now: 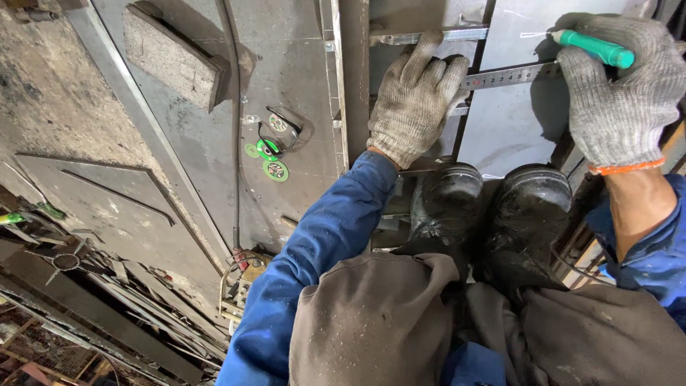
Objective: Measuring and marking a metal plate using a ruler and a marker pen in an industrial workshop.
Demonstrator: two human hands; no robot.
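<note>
Grey steel plate (286, 64) as work surface — scuffed, dusty. Directly on it: thick rectangular slab (171, 53) upper left; dark cable (236, 143) running top to bottom; small green discs (274, 169) near centre; metal ruler (511, 75) flat across upper right; two black boots (493, 214) standing.

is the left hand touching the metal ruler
Touching. The head view shows the gloved left hand pressed flat over the ruler, whose end disappears under its fingers.

Gloved hands (514, 93) w/ ruler (509, 76), marker (594, 48)
</note>
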